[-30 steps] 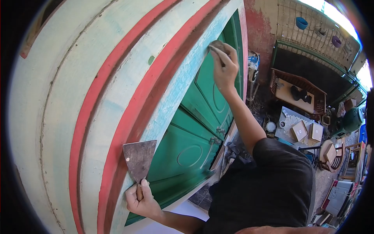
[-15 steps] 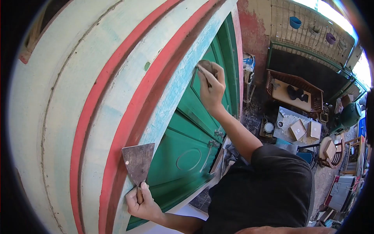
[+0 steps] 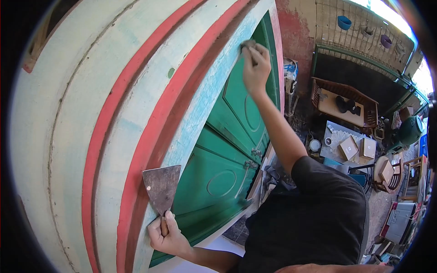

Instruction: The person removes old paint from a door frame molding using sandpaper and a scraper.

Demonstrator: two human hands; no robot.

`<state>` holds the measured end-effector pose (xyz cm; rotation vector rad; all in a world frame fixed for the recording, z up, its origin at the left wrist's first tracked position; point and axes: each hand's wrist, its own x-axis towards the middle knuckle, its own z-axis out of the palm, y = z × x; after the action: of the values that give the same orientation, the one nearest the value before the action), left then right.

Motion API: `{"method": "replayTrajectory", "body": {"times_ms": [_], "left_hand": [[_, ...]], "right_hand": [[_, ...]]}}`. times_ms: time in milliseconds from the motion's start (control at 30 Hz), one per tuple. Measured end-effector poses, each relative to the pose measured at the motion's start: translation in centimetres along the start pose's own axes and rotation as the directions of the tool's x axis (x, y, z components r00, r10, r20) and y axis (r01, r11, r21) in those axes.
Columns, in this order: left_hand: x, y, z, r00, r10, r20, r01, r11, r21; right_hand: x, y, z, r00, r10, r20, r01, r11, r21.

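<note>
My left hand (image 3: pixel 168 239) grips the short wooden handle of a putty knife (image 3: pixel 161 189), its broad, worn metal blade pointing up. That hand is by the lower end of the blue-white streaked frame board (image 3: pixel 200 109), and the blade overlaps the board and the red moulding (image 3: pixel 157 125) in this view. Higher up, my right hand (image 3: pixel 257 68) has its fingers closed round a small dark pad (image 3: pixel 248 44), held at the board's edge near its upper end. What the pad is made of I cannot tell. Beside the board are green panelled doors (image 3: pixel 218 157) with metal latches (image 3: pixel 252 159).
Pale wall bands (image 3: pixel 114 150) with red mouldings fill the left. Down to the right are a wooden bench (image 3: pixel 337 107), a low table (image 3: pixel 334 150) with boxes, a chair (image 3: pixel 387 182) and a green rounded container (image 3: pixel 409 132). Small pots (image 3: pixel 344 22) hang on a wire grille.
My right hand has moved up along the frame board with the dark pad, its arm stretching further. My left hand and the putty knife have stayed almost where they were.
</note>
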<state>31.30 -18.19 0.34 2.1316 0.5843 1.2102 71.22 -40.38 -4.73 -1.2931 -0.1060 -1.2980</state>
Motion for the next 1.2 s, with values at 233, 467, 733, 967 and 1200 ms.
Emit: {"method": "replayTrajectory", "body": {"times_ms": [233, 467, 733, 967, 1200], "left_hand": [[0.0, -0.9, 0.4, 0.995, 0.099, 0.005, -0.099, 0.995, -0.021], [0.0, 0.2, 0.1, 0.998, -0.066, 0.008, 0.066, 0.996, -0.054], [0.1, 0.4, 0.0, 0.998, -0.062, 0.024, 0.063, 0.998, -0.024], [0.0, -0.8, 0.5, 0.996, 0.086, -0.004, -0.086, 0.996, -0.010], [0.0, -1.0, -0.1, 0.995, 0.102, -0.012, -0.102, 0.995, -0.007]], "right_hand": [[-2.6, 0.6, -0.8, 0.999, 0.046, 0.006, -0.046, 0.999, 0.023], [1.1, 2.3, 0.7, 0.987, 0.136, -0.090, -0.136, 0.991, 0.004], [1.4, 1.0, 0.2, 0.975, 0.222, -0.016, -0.222, 0.975, 0.028], [-6.9, -3.4, -1.8, 0.957, 0.231, 0.176, -0.247, 0.966, 0.076], [1.4, 4.0, 0.1, 0.928, 0.287, -0.236, -0.273, 0.958, 0.090]]}}
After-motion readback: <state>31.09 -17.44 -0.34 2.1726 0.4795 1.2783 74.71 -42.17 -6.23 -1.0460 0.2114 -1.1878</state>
